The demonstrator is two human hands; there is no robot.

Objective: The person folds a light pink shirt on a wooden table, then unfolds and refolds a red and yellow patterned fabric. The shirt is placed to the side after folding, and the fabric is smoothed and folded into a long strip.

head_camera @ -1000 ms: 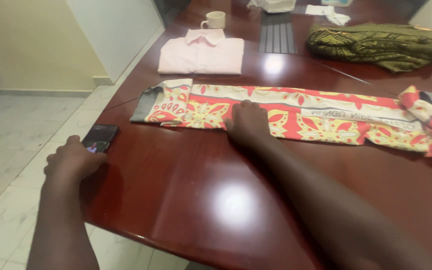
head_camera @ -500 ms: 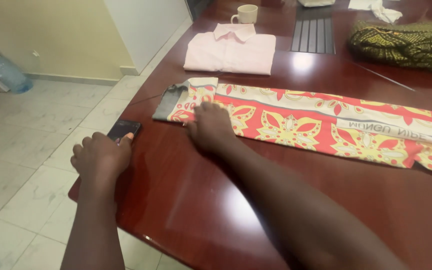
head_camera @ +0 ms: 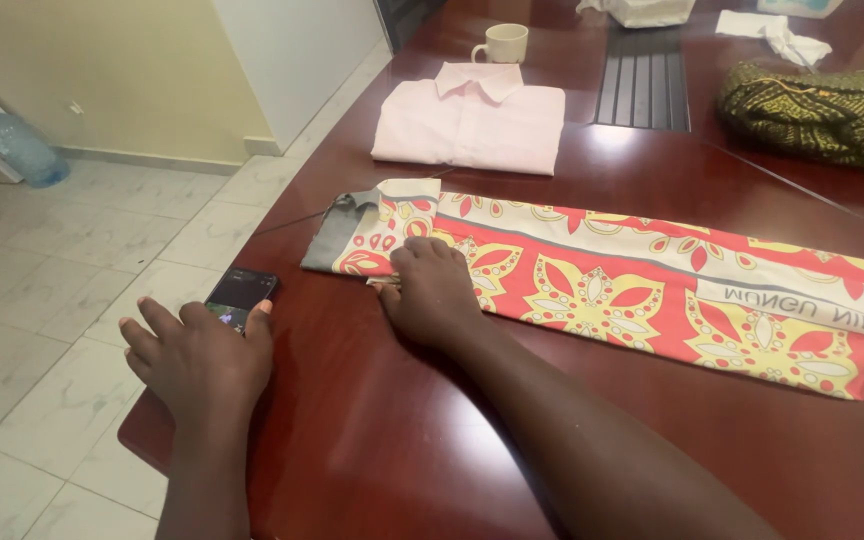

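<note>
A long folded cloth [head_camera: 632,290], red and yellow with a flower pattern and a grey end, lies across the dark red table [head_camera: 392,440]. My right hand [head_camera: 430,290] presses flat on its near edge close to the grey left end. My left hand [head_camera: 197,358] rests palm down with fingers spread at the table's left edge, fingertips touching a dark phone [head_camera: 241,293] with a lit screen.
A folded pink shirt [head_camera: 472,118] and a cream mug [head_camera: 504,43] lie beyond the cloth. A green patterned fabric [head_camera: 822,110] sits at the far right, white tissues [head_camera: 777,35] behind it. A black grille [head_camera: 642,85] is set in the table. A water bottle [head_camera: 14,145] stands on the tiled floor.
My right hand slid left along the cloth toward its grey end. My left hand spread its fingers beside the phone. The view shifted left.
</note>
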